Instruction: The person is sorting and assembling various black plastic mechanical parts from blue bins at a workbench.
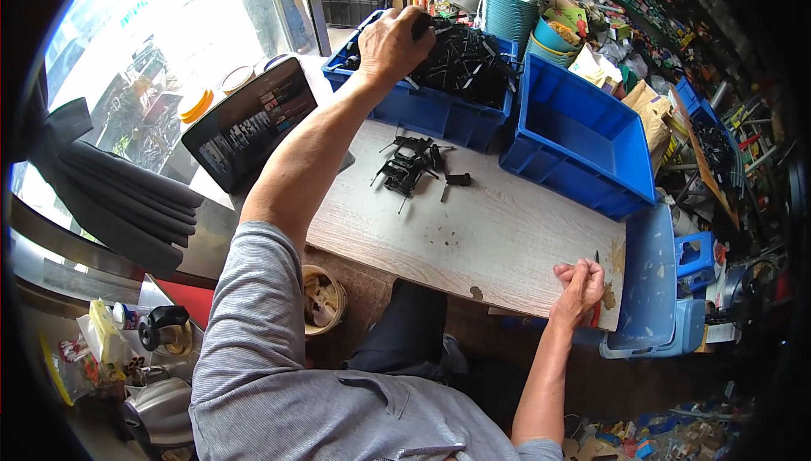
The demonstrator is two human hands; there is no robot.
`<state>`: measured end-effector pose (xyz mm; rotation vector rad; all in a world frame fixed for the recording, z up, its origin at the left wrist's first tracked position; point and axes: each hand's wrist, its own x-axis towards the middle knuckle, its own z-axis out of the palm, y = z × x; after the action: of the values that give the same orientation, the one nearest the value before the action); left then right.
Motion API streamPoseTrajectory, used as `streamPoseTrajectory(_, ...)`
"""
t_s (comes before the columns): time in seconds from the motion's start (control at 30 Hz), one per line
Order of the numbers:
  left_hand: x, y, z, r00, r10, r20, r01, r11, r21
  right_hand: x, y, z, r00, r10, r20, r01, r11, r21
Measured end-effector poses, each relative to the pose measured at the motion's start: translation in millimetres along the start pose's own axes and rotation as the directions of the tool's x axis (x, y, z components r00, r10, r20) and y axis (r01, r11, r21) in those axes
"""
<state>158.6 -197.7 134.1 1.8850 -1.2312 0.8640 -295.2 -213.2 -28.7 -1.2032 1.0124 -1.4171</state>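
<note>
My left hand is stretched out over a blue crate heaped with small black plastic parts. Its fingers are closed around a black part, whose shape is mostly hidden. At the right end of the table, my right hand is curled around a red-handled tool. A dark tip shows beyond the fingers; the tool's exact kind is hidden. Between the hands, nearer the crate, lies a small pile of black parts, with a loose black piece beside it.
Right of the full crate stands an empty blue crate. A tablet-like screen leans at the table's left. A pale blue tub adjoins the right edge. Below the front edge is a bucket. Stacked buckets and clutter fill the back.
</note>
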Motion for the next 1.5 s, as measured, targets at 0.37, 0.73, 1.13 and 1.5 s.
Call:
streamPoseTrajectory(0.37, -69, 32, -32, 0.961, -0.023, -0.277, -0.063, 0.952, -0.299, 0, 1, 0, 0.999, -0.023, 0.026, 0.023, 1.000, 0.015)
streamPoseTrajectory(0.73, -161, 34, -32, 0.992, -0.106, 0.067, 0.121, 0.951, -0.286, -1, -4, 3, 1.000, -0.021, 0.019, 0.021, 1.000, 0.008)
streamPoseTrajectory(1.13, -159, 37, -39, 0.995, -0.031, 0.095, 0.047, 0.985, -0.168, 0, 1, 1, 0.999, -0.018, 0.035, 0.018, 1.000, 0.006)
streamPoseTrajectory(1.5, -69, 69, -6, 0.982, 0.120, 0.143, -0.123, 0.992, 0.008, -1, 0, 2, 1.000, -0.008, 0.028, 0.008, 1.000, 0.010)
